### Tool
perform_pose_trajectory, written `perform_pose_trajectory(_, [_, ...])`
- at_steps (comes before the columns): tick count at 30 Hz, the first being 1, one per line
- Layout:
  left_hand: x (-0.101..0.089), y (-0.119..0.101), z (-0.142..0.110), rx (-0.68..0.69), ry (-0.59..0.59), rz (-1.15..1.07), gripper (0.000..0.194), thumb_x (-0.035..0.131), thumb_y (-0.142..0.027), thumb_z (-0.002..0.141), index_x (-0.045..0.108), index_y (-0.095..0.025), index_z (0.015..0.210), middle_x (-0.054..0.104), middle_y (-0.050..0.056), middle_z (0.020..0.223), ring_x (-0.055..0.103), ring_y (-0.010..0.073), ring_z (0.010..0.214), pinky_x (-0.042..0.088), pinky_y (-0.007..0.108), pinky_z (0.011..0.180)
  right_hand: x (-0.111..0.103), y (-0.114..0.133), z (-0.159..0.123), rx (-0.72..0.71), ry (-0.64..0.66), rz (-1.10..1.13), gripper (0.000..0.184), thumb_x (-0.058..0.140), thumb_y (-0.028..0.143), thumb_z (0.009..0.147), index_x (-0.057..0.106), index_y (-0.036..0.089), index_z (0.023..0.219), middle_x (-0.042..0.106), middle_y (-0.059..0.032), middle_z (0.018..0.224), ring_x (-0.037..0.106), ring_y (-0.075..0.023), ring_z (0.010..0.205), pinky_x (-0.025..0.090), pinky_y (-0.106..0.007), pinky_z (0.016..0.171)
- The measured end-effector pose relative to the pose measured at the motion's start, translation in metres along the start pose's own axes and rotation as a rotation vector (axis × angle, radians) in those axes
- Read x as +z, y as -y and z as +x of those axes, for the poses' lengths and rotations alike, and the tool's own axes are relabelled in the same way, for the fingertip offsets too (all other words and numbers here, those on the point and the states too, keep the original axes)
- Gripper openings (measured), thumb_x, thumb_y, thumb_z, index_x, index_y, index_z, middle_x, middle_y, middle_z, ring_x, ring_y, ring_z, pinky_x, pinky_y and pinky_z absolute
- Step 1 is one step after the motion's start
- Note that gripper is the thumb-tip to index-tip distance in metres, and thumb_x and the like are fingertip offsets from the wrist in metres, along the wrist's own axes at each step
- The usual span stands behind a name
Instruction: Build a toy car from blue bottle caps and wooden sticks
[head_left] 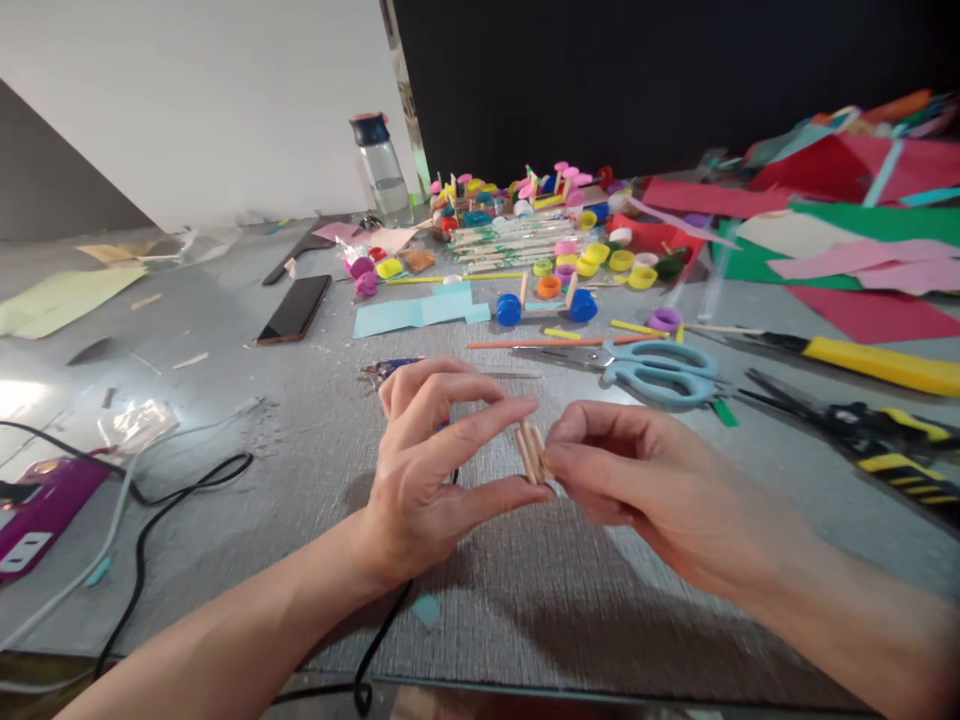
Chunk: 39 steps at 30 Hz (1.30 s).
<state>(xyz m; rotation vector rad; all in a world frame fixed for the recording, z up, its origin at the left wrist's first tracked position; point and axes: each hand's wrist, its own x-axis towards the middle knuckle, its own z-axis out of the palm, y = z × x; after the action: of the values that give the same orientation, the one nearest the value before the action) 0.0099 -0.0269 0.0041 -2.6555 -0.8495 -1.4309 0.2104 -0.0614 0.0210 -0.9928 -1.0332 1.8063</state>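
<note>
Between the thumb and fingertips of my left hand [442,450] is a small bundle of short wooden sticks [529,453], held upright just above the table. My right hand [622,460] pinches at the right side of the same sticks; its fingertips hide part of them. Behind my left hand lies a dark-handled tool [397,368] with a thin metal shaft, partly covered by my fingers. Light blue scissors [660,370] lie beyond my right hand. Farther back stands a small piece with blue bottle caps [508,309] and upright sticks.
Yellow-handled pliers [892,450] and a yellow cutter [877,365] lie at right. A phone [295,310], water bottle [382,175], coloured caps and paper sheets [847,240] spread across the back. Cables and a purple power strip [52,510] are at left.
</note>
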Motion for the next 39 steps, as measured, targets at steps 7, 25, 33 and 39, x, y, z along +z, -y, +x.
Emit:
perform_pose_trajectory(7, [-0.0004, -0.0020, 0.0016, -0.003, 0.008, 0.014, 0.046, 0.079, -0.048, 0.080, 0.069, -0.023, 0.118, 0.067, 0.008, 0.102, 0.057, 0.0276, 0.106, 0.045, 0.047, 0.092, 0.0010, -0.0009, -0.0005, 0.000, 0.002, -0.011, 0.029, 0.079, 0.039, 0.081, 0.062, 0.018, 0.070, 0.047, 0.0072, 0.059, 0.030, -0.0043, 0.050, 0.017, -0.026, 0.045])
perform_pose_trajectory(25, [-0.0002, -0.0028, 0.0019, 0.019, 0.010, 0.043, 0.044, 0.078, -0.043, 0.083, 0.068, -0.027, 0.122, 0.069, 0.006, 0.104, 0.060, 0.0271, 0.105, 0.045, 0.047, 0.093, -0.0005, -0.0037, 0.0016, -0.101, -0.027, -0.152, 0.034, 0.079, 0.048, 0.080, 0.064, 0.020, 0.068, 0.044, 0.0068, 0.056, 0.029, -0.0070, 0.049, 0.023, -0.027, 0.047])
perform_pose_trajectory(33, [0.0003, -0.0008, 0.0024, 0.047, 0.022, 0.030, 0.042, 0.079, -0.041, 0.082, 0.068, -0.022, 0.119, 0.069, 0.008, 0.104, 0.060, 0.0276, 0.105, 0.044, 0.047, 0.093, -0.0003, -0.0011, 0.0029, -0.134, -0.025, -0.159, 0.031, 0.081, 0.047, 0.078, 0.067, 0.021, 0.066, 0.045, 0.0078, 0.054, 0.028, -0.0070, 0.048, 0.031, -0.027, 0.052])
perform_pose_trajectory(39, [-0.0010, 0.0029, 0.0020, 0.051, 0.046, 0.012, 0.047, 0.077, -0.050, 0.082, 0.067, -0.028, 0.123, 0.070, 0.006, 0.105, 0.060, 0.0271, 0.107, 0.045, 0.047, 0.095, -0.0049, 0.0013, 0.0023, -0.125, -0.003, -0.218, 0.031, 0.079, 0.047, 0.079, 0.068, 0.021, 0.068, 0.048, 0.0060, 0.057, 0.031, -0.0075, 0.050, 0.027, -0.027, 0.049])
